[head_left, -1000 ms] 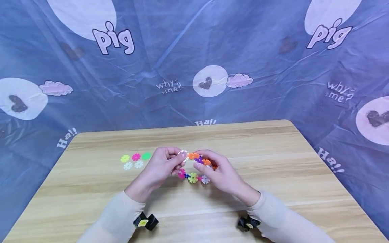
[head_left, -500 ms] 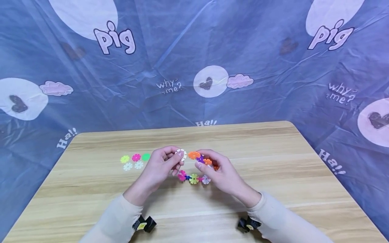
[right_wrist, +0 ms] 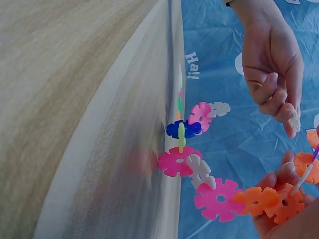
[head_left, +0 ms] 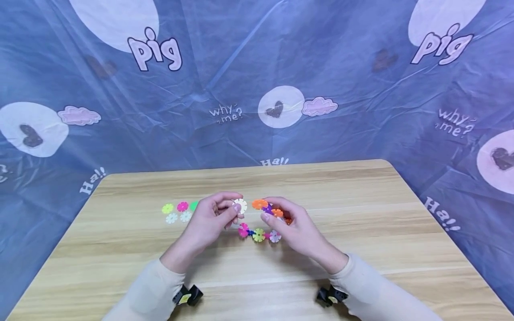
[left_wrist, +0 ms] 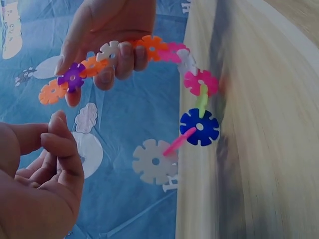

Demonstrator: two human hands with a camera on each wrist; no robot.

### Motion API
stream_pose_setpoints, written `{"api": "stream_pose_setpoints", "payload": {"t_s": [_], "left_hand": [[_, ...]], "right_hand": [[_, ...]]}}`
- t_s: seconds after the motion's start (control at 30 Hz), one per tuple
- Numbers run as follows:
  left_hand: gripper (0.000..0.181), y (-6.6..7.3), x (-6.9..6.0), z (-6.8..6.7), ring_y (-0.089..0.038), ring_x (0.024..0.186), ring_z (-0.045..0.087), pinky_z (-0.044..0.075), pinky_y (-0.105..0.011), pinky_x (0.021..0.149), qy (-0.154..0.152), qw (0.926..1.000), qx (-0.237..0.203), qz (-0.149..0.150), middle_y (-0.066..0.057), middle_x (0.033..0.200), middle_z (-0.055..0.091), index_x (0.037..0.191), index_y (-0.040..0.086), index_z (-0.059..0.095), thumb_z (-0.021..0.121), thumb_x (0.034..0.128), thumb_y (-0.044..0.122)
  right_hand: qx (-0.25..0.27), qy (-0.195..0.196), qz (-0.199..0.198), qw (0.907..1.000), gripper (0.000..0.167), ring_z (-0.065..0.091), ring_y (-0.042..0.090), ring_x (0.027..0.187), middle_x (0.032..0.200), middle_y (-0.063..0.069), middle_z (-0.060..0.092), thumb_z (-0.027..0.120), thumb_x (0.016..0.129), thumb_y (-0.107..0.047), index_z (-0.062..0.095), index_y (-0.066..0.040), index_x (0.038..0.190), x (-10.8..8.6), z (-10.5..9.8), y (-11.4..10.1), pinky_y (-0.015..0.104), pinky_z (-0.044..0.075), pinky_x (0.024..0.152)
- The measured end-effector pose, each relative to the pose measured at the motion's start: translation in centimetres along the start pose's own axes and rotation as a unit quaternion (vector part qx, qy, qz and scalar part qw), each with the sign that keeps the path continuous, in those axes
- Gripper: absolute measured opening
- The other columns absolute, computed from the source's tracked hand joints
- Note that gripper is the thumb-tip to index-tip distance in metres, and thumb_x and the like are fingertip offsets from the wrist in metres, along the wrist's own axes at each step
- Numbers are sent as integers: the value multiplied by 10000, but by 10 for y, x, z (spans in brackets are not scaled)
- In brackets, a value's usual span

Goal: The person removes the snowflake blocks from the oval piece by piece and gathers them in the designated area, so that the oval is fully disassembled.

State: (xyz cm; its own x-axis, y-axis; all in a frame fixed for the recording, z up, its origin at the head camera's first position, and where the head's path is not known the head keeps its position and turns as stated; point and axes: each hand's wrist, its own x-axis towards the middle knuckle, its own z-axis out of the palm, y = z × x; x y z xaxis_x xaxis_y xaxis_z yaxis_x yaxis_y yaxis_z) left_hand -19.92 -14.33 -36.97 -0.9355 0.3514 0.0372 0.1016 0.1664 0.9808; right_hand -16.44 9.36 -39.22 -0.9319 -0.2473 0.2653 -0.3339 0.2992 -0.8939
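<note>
Right hand (head_left: 296, 223) grips multicoloured plastic-disc chain (head_left: 259, 238); beside it, left hand (head_left: 213, 215) pinches white notched plastic disc (head_left: 242, 203), likely light, best rim-held.

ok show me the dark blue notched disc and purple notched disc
Dark blue notched disc (left_wrist: 203, 135): left wrist view, face below its hole.
Purple notched disc (left_wrist: 73, 84): left wrist view, face below its hole.

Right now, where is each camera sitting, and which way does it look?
Head: worn on the head, looking forward and down at the table; left hand, right hand and both sleeves show.
Left wrist: looks past the left hand, low in view, toward the right hand holding the flower chain.
Right wrist: looks past the right hand, at lower right, toward the left hand pinching a white disc.
Both wrist views share both hands, the chain and the blue backdrop.
</note>
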Motion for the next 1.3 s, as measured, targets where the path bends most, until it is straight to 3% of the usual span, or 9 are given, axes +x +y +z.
{"api": "stream_pose_setpoints", "payload": {"t_s": [0.17, 0.3, 0.47, 0.7, 0.83, 1.07, 1.3], "left_hand": [[288, -3, -2, -7, -273, 715, 628, 478, -234, 547, 107, 9984, 367, 425, -104, 846, 700, 1247, 37, 643, 665, 962, 73], [297, -6, -3, -14, -202, 670, 585, 427, -221, 525, 174, 9969, 513, 567, -103, 828, 687, 1254, 21, 636, 663, 967, 93], [274, -10, -4, -21, -229, 677, 573, 409, -221, 534, 342, 9961, 622, 519, -93, 826, 684, 1235, 41, 646, 665, 969, 103], [267, -14, -7, -29, -233, 741, 602, 478, -240, 611, 451, 9947, 820, 430, -161, 887, 653, 1246, 49, 646, 638, 981, 82], [283, -13, -8, -34, -234, 773, 622, 512, -239, 659, 547, 9930, 961, 407, -128, 921, 666, 1254, 64, 651, 654, 971, 82], [254, -13, -11, -41, -190, 679, 575, 463, -228, 563, 756, 9897, 1171, 324, -91, 840, 656, 1203, 36, 666, 680, 954, 85], [215, -20, -12, -54, -139, 617, 523, 433, -231, 557, 849, 9858, 1389, 413, -72, 799, 666, 1185, 19, 644, 647, 978, 75]], "right_hand": [[-25, -33, 33, 10000, 360, 629, 211, 794, 1051, 3, 682, 675, 975, -308, 618, -247, 1325, 0, -1, -1, 320, 550, 662], [-15, -22, 104, 9999, 355, 616, 223, 782, 1020, 4, 673, 680, 972, -312, 624, -250, 1316, -1, -1, -2, 318, 543, 644], [-85, 66, 131, 9999, 348, 599, 215, 779, 1014, -9, 671, 687, 966, -305, 629, -257, 1306, 0, -1, -3, 312, 526, 650], [-116, 25, 134, 9998, 349, 591, 217, 763, 993, 10, 673, 682, 971, -289, 630, -227, 1311, 0, -2, -2, 298, 516, 631], [-84, 43, 96, 9999, 344, 590, 215, 754, 986, 17, 669, 680, 973, -277, 633, -226, 1309, 0, -2, -1, 294, 515, 624], [-68, -14, -14, 10000, 331, 615, 224, 757, 964, -4, 667, 674, 979, -279, 632, -249, 1306, 0, -2, 0, 302, 529, 631], [-106, 5, 0, 9999, 339, 594, 197, 747, 968, -12, 663, 678, 975, -293, 632, -251, 1309, 0, -3, -1, 304, 521, 623]]}}
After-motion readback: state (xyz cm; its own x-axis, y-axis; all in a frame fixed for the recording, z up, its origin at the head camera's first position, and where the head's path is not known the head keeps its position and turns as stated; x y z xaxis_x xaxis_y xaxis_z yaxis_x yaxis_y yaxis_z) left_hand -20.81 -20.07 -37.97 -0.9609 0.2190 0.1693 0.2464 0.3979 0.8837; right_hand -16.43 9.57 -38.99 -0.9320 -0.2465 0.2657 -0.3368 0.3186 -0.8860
